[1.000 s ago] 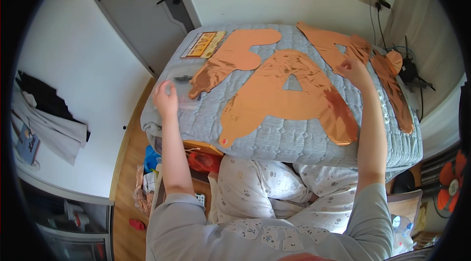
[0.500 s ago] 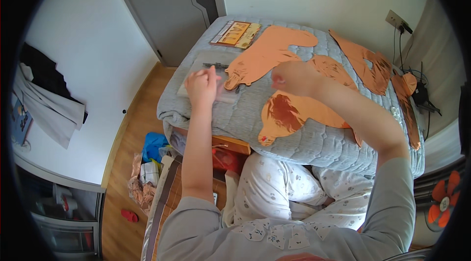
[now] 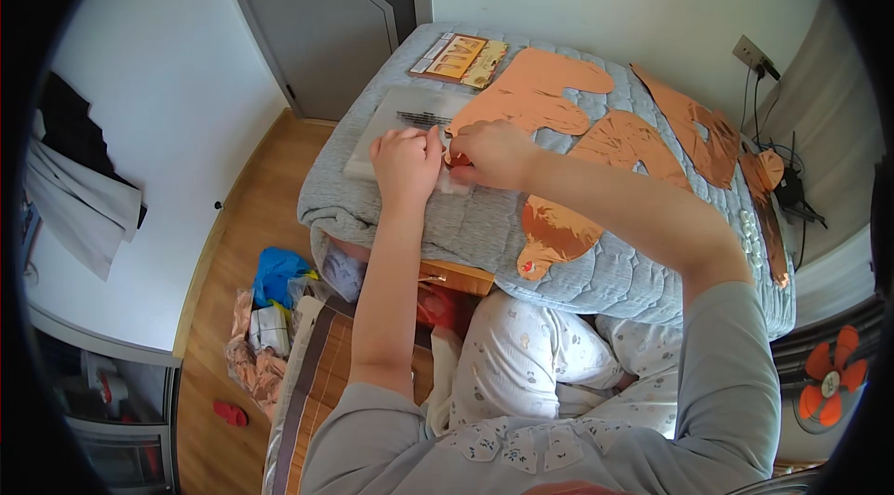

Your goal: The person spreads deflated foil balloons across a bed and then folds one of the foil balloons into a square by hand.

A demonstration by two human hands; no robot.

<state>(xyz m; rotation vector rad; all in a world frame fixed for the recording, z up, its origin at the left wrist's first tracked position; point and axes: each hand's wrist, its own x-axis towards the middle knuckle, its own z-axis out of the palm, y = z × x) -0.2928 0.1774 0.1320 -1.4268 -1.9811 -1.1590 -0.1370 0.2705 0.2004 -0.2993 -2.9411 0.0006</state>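
A flat, uninflated rose-gold foil balloon (image 3: 521, 104) lies on the bed, its near end running in under my right hand (image 3: 494, 152). The fingers of that hand are closed on this end, and a shiny coppery bit shows below them. Close beside it, my left hand (image 3: 406, 164) is curled, with its thumb side toward the balloon's end. Whatever its fingers hold is hidden. Beneath both hands lies a clear plastic sleeve (image 3: 368, 155) with thin dark sticks or straws (image 3: 424, 119) on it. A second foil balloon (image 3: 559, 225) lies under my right forearm.
More flat foil balloons (image 3: 694, 132) lie toward the bed's right side. A yellow printed packet (image 3: 458, 59) is at the far left of the quilted grey bed cover (image 3: 447, 244). On the right stand an orange-bladed fan (image 3: 832, 376) and plugged-in cables (image 3: 759, 94). Bags (image 3: 279, 276) sit on the floor.
My right hand has moved left to the near end of the balloon, beside my left hand. The left hand has shifted slightly right, and the view has turned a little.
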